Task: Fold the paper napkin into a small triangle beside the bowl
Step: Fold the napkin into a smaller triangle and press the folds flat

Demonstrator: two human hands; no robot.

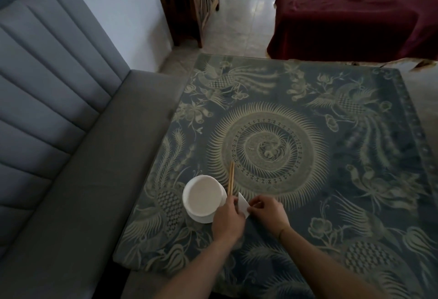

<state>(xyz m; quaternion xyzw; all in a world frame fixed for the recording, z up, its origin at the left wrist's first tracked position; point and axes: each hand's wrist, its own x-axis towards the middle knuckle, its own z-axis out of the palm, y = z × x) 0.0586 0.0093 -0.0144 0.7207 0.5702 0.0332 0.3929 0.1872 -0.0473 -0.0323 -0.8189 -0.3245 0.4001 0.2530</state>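
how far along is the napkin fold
Mostly done: the napkin already shows a small pointed shape right of the bowl. Both the left hand and right hand pinch it, apparently pressing a fold. Left: finish the crease and let go.

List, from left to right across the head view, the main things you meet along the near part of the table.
Grey sofa → white bowl → left hand → paper napkin → right hand.

Bowl (203,198) on table (331,204); chopsticks (231,177) just right; napkin (244,205) right of bowl, between hands.
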